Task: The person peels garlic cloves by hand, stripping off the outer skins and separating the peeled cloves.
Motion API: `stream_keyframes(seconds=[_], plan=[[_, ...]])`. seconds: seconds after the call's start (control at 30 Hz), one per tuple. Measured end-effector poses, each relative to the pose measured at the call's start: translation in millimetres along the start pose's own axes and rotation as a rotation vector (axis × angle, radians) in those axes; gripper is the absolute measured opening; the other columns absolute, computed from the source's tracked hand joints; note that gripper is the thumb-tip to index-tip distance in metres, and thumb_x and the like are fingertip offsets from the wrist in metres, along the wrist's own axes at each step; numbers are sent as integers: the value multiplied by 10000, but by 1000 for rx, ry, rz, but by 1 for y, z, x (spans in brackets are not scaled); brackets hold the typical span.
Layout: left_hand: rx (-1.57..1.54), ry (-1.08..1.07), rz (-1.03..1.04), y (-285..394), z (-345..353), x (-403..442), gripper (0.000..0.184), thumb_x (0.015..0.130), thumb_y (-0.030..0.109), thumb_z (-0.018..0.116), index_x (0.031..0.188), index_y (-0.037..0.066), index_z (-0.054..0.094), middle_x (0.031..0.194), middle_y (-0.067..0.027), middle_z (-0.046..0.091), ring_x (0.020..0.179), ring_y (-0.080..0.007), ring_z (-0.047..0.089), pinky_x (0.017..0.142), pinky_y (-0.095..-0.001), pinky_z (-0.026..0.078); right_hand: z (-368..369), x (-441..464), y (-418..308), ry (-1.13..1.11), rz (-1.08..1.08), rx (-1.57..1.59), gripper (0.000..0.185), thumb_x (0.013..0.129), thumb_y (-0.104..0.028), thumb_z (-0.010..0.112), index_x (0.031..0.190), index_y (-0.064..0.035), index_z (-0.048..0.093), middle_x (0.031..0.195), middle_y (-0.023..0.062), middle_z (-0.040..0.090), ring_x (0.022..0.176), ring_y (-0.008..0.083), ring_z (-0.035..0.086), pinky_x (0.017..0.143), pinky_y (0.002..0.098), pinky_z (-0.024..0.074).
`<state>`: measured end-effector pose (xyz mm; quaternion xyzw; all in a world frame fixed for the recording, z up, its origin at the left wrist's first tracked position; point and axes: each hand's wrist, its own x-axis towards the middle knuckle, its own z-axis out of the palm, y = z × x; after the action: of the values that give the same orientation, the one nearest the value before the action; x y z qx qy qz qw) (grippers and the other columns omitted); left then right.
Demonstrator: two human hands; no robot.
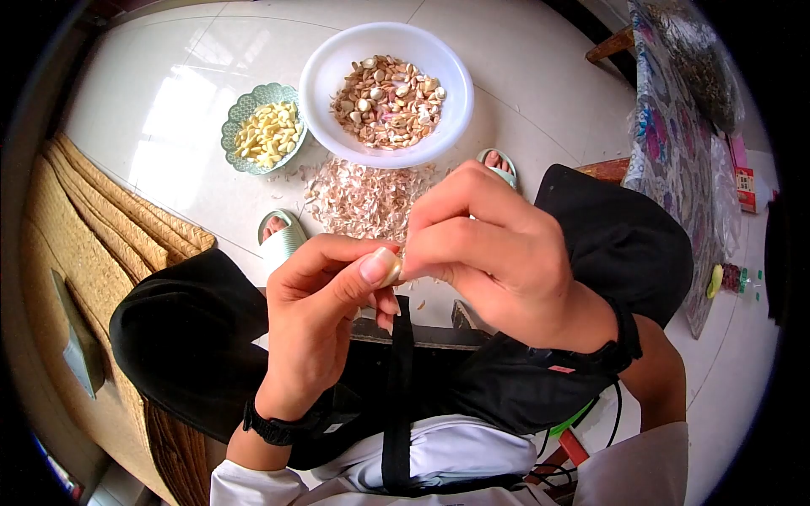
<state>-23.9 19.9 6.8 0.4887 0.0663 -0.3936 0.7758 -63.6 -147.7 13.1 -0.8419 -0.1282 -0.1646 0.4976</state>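
Observation:
Between thumb and fingers, my left hand (325,291) pinches a pale garlic clove (393,271) above my lap. My right hand (498,253) meets it from the right, its fingers closed at the clove's edge; whether a bit of skin is in them is hidden. Beyond the hands, a white basin (316,93) holds many unpeeled garlic cloves (388,101). To its left, a green lattice-patterned bowl (232,126) contains peeled, cream-coloured cloves (268,135). A heap of papery garlic skins (363,202) lies on the floor just this side of the basin.
Feet in pale green slippers (285,240) flank the skins. Folded woven mats (101,253) stand along the left. On the right is a patterned cloth-covered table (666,177), with a plastic bottle (730,278) on the floor nearby. Black-trousered knees (616,228) frame the hands.

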Motion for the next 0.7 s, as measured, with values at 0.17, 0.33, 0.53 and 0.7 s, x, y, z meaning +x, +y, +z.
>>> stream_keyframes(seconds=[0.17, 0.33, 0.53, 0.7], plan=[[-42, -22, -10, -2, -1, 1, 128, 834, 75, 562, 905, -31, 559, 792, -115, 607, 613, -142, 576, 534, -237, 472, 2, 0, 0, 5, 19, 10, 212, 614, 100, 649, 774, -22, 581, 797, 73, 526, 685, 176, 517, 577, 246, 414], [-138, -77, -36, -3, -5, 3, 132, 874, 105, 504, 912, -20, 521, 807, -128, 600, 614, -149, 578, 539, -242, 473, 3, -1, 1, -19, 18, 32, 209, 617, 96, 655, 778, -14, 577, 805, 79, 521, 694, 182, 522, 586, 250, 428], [-159, -87, -47, -3, -6, 4, 145, 888, 128, 485, 907, -15, 500, 801, -134, 593, 618, -151, 577, 549, -244, 471, 2, 0, 1, -9, 68, 70, 208, 635, 83, 663, 788, -11, 558, 826, 98, 566, 713, 200, 557, 612, 258, 450], [-147, -79, -68, -3, -5, 5, 149, 888, 133, 487, 908, -14, 498, 801, -132, 587, 622, -148, 570, 562, -240, 468, 0, 0, 2, -55, 64, 56, 196, 652, 79, 658, 794, -9, 555, 829, 96, 583, 718, 203, 568, 620, 270, 456]])
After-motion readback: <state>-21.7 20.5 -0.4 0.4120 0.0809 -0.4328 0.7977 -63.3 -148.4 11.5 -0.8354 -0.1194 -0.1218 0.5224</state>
